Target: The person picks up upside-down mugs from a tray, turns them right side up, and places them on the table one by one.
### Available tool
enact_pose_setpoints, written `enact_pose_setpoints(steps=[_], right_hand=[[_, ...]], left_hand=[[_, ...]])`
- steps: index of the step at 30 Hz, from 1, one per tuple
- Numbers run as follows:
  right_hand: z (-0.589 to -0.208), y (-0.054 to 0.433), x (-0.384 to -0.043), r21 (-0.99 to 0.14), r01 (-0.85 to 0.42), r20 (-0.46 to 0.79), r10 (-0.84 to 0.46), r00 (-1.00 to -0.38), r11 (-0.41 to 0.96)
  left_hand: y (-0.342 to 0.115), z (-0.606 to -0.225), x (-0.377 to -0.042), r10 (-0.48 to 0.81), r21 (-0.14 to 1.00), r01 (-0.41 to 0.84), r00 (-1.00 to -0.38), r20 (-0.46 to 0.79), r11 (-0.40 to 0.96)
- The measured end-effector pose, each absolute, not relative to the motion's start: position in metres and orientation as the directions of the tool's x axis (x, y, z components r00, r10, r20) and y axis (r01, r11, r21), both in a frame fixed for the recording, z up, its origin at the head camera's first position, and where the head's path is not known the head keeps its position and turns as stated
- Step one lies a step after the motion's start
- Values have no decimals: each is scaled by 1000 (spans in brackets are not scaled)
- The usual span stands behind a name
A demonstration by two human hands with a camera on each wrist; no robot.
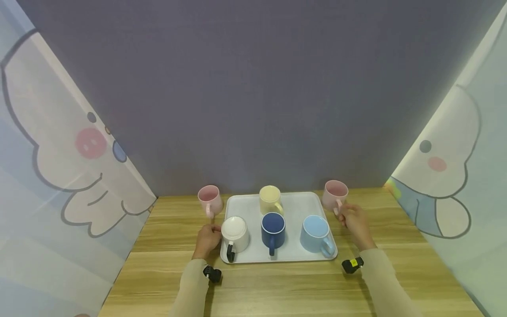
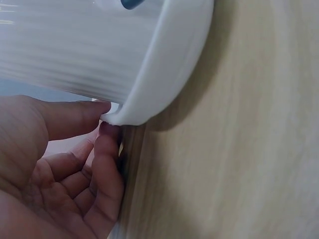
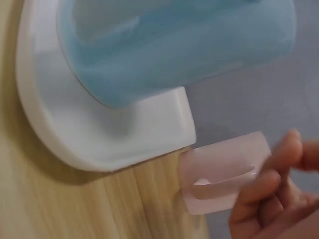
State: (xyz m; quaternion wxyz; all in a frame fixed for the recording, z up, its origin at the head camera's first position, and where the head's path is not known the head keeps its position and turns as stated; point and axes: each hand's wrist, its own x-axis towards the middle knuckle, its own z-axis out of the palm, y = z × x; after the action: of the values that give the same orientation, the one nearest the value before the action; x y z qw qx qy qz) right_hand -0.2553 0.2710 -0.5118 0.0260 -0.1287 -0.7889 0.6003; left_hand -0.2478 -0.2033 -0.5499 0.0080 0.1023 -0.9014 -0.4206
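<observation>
Tray [image 1: 295, 220] white, round-cornered; left hand [image 1: 207, 241] pinches its rim; right hand [image 1: 356, 223] at pink mug [image 1: 331, 201], grip unclear.

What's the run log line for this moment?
left hand: pinches tray edge; right hand: by right-side pink mug, contact unclear; navy mug: on tray

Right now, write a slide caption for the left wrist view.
A left hand pinches the rim of a white tray beside the white mug resting on it.
</observation>
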Motion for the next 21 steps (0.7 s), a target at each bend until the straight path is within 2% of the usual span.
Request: enact_pose_setpoints(steps=[7, 12, 16, 21], right_hand=[[-509, 264, -233, -911, 49, -57, -8, -998, 410], [-508, 262, -217, -880, -31, -19, -101, -995, 474], [-508, 264, -207, -870, -59, -32, -177, -984, 489], [-511, 266, -200, -882, -135, -30, -341, -940, 451]], left_hand=[[-202, -548, -245, -190, 763, -172, -980, -65, 623], [-202, -548, -245, -195, 760, -164, -980, -51, 628], [-201, -549, -246, -197, 761, -161, -979, -45, 629], [-201, -551, -247, -196, 759, -160, -980, -44, 630]])
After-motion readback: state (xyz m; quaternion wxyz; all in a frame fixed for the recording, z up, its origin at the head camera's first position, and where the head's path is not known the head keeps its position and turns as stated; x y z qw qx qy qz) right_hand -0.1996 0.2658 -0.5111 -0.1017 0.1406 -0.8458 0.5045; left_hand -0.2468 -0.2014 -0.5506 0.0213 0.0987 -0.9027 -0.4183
